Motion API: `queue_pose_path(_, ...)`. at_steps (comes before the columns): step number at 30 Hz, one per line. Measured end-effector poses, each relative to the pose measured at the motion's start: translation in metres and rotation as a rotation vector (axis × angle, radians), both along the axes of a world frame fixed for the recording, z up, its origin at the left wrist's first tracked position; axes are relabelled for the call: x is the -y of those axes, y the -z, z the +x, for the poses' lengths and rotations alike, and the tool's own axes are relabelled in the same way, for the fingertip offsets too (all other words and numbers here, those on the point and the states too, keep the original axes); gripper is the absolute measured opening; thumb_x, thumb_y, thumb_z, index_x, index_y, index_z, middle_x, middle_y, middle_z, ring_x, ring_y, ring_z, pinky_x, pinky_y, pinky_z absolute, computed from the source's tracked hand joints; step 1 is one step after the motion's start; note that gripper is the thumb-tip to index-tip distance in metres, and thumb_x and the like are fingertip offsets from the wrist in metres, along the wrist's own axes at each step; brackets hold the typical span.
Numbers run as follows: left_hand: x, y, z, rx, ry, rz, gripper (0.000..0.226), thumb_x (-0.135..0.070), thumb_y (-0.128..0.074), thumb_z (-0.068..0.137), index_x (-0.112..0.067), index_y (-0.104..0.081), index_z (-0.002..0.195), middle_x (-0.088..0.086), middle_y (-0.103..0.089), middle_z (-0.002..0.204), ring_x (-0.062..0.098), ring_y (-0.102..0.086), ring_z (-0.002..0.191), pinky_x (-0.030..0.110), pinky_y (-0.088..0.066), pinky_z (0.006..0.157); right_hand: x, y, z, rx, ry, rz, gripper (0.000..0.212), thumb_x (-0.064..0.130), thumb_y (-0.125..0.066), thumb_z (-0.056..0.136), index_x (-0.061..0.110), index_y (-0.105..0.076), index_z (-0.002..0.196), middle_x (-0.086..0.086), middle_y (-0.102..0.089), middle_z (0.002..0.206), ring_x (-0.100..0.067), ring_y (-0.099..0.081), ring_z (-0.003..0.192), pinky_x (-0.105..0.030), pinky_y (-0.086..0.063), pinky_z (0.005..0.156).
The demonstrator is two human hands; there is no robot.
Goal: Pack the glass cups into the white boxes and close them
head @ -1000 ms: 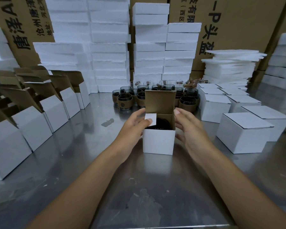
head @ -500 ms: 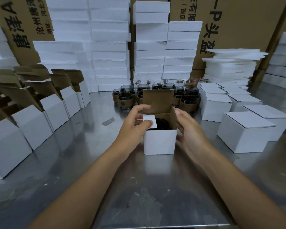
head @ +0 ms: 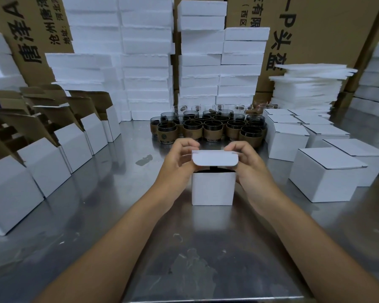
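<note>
Steel worktable, brushed and reflective, with scuffs and a small smear at 11 o'clock of centre. Back wall: brown corrugated cartons with black print, and in front of them tall stacks of white foam blocks with rough torn edges. A pile of thin foam sheets sits at 1 o'clock.

The white box being packed stands upright at table centre, a small cube with matte card faces. Its lid flap, with rounded corners, is folded forward over the top. A dark gap still shows under the flap; can't tell what's inside.

Left hand pinches the flap's left end with curled fingers. Right hand does the same on the right end. Tight grip on both; palms flank the box sides.

Glass cups are clustered at 12 o'clock just behind the hands: dark glass, brown sleeve bands, packed touching.

Open boxes form a row at 9–10 o'clock, brown inner flaps up. Closed boxes are grouped at 2–3 o'clock. Nothing sits between the hands and the box.
</note>
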State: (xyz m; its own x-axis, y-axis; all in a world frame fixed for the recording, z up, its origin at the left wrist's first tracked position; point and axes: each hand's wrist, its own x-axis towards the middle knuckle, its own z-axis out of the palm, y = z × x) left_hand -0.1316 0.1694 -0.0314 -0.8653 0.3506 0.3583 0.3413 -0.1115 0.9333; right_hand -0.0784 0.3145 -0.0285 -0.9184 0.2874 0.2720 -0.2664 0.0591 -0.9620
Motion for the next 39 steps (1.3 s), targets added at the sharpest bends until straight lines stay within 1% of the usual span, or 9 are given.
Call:
queue_pose_path(4, -0.002, 0.000, -0.003, -0.010, -0.018, -0.016, 0.023, -0.008, -0.048, 0.095, -0.025, -0.058, 0.083, -0.026, -0.065, 0.075, -0.016, -0.055, 0.069, 0.004, -0.040, 0.051, -0.001, -0.001, 0.001, 0.037, 0.033, -0.038, 0.032, 0.008, -0.047, 0.094, 0.027, -0.063, 0.074, 0.011, -0.069, 0.085, -0.008, -0.061, 0.083, -0.022, -0.049, 0.068)
queue_pose_path(7, -0.003, 0.000, -0.004, 0.039, -0.031, 0.008, 0.030, -0.009, -0.041, 0.094, -0.026, -0.060, 0.078, -0.026, -0.064, 0.070, -0.004, -0.057, 0.078, 0.011, -0.043, 0.068, 0.000, -0.006, 0.003, 0.011, 0.069, -0.034, 0.031, 0.018, -0.045, 0.094, 0.027, -0.068, 0.075, 0.015, -0.068, 0.090, -0.005, -0.060, 0.097, -0.030, -0.044, 0.091)
queue_pose_path(10, -0.001, 0.001, -0.003, 0.047, -0.005, 0.044, 0.023, -0.026, -0.042, 0.088, -0.029, -0.062, 0.076, -0.017, -0.063, 0.081, 0.006, -0.054, 0.086, 0.025, -0.040, 0.085, 0.004, -0.002, 0.008, -0.108, 0.026, 0.127, 0.024, 0.049, -0.054, 0.089, 0.028, -0.064, 0.094, 0.026, -0.063, 0.092, 0.011, -0.056, 0.087, -0.010, -0.044, 0.077)
queue_pose_path(12, 0.000, 0.003, -0.002, 0.033, 0.039, 0.056, 0.030, -0.040, -0.038, 0.094, -0.026, -0.060, 0.080, -0.009, -0.061, 0.089, 0.009, -0.054, 0.091, 0.031, -0.040, 0.092, 0.006, 0.002, 0.009, -0.117, 0.033, 0.262, 0.033, 0.052, -0.059, 0.080, 0.028, -0.059, 0.102, 0.020, -0.060, 0.102, 0.007, -0.056, 0.090, -0.010, -0.045, 0.071)
queue_pose_path(15, 0.000, 0.004, -0.001, -0.011, 0.057, 0.020, 0.033, -0.057, -0.047, 0.087, -0.026, -0.057, 0.083, -0.018, -0.061, 0.079, -0.003, -0.057, 0.079, 0.013, -0.045, 0.073, 0.006, 0.004, 0.008, -0.123, 0.082, 0.324, 0.023, 0.038, -0.061, 0.085, 0.027, -0.057, 0.104, 0.008, -0.057, 0.111, -0.003, -0.056, 0.094, -0.015, -0.046, 0.072)
queue_pose_path(17, -0.001, 0.004, -0.003, -0.024, 0.025, 0.025, 0.022, -0.044, -0.051, 0.091, -0.026, -0.057, 0.081, -0.023, -0.059, 0.071, -0.007, -0.055, 0.071, 0.007, -0.044, 0.065, 0.006, 0.003, 0.008, -0.129, 0.079, 0.356, 0.022, 0.034, -0.061, 0.086, 0.025, -0.057, 0.105, 0.005, -0.056, 0.114, -0.006, -0.055, 0.098, -0.018, -0.045, 0.078)
queue_pose_path(22, -0.001, 0.006, -0.008, -0.016, 0.014, 0.055, 0.011, -0.029, -0.053, 0.087, -0.026, -0.059, 0.078, -0.021, -0.059, 0.073, -0.002, -0.054, 0.074, 0.009, -0.043, 0.065, 0.006, 0.004, 0.008, -0.169, 0.088, 0.440, 0.020, 0.025, -0.062, 0.088, 0.021, -0.057, 0.107, 0.002, -0.056, 0.115, -0.013, -0.052, 0.106, -0.028, -0.043, 0.091)
queue_pose_path(35, -0.002, 0.003, -0.002, -0.052, -0.054, -0.027, 0.015, -0.025, -0.047, 0.096, -0.025, -0.057, 0.084, -0.026, -0.058, 0.067, -0.013, -0.051, 0.060, 0.003, -0.037, 0.051, 0.005, 0.004, 0.007, -0.202, 0.114, 0.424, 0.008, 0.031, -0.064, 0.085, 0.028, -0.060, 0.091, 0.012, -0.055, 0.107, 0.004, -0.052, 0.096, -0.011, -0.042, 0.075)
queue_pose_path(39, 0.002, 0.005, -0.004, 0.013, -0.013, -0.018, 0.013, -0.014, -0.053, 0.092, -0.025, -0.060, 0.092, -0.017, -0.058, 0.077, -0.010, -0.051, 0.060, 0.004, -0.037, 0.051, 0.002, 0.007, 0.006, -0.166, 0.075, 0.447, 0.008, 0.028, -0.066, 0.085, 0.031, -0.061, 0.091, 0.017, -0.052, 0.112, 0.003, -0.050, 0.107, -0.020, -0.041, 0.089)
